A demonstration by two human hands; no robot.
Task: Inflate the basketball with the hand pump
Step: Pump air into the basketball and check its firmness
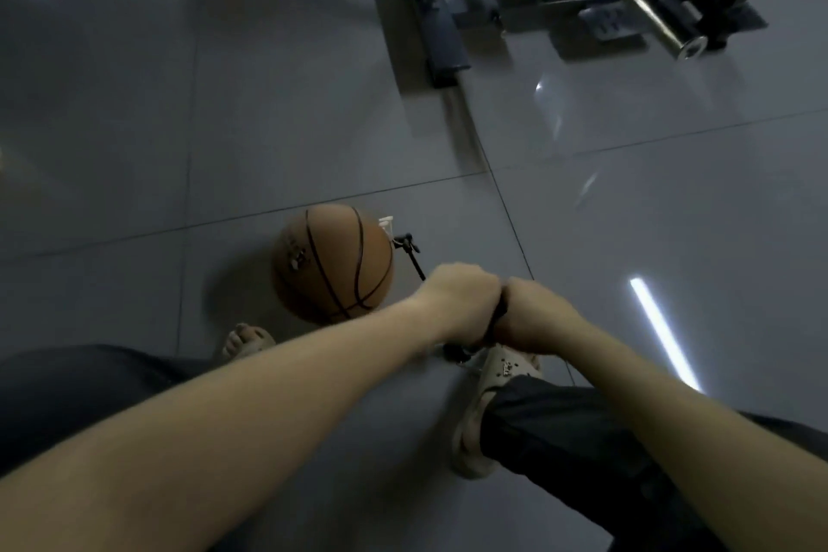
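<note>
Basketball (332,263) orange-brown, black seams, small printed logo, sitting on grey tile floor (134,148). Black hose (414,258) off its right side. Left hand (461,298), right hand (531,311) both fisted round pump handle (499,311), touching.

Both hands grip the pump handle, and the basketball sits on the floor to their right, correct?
Left hand and right hand do grip the pump handle, but the head view shows the basketball on the floor to their left, not right.
</note>
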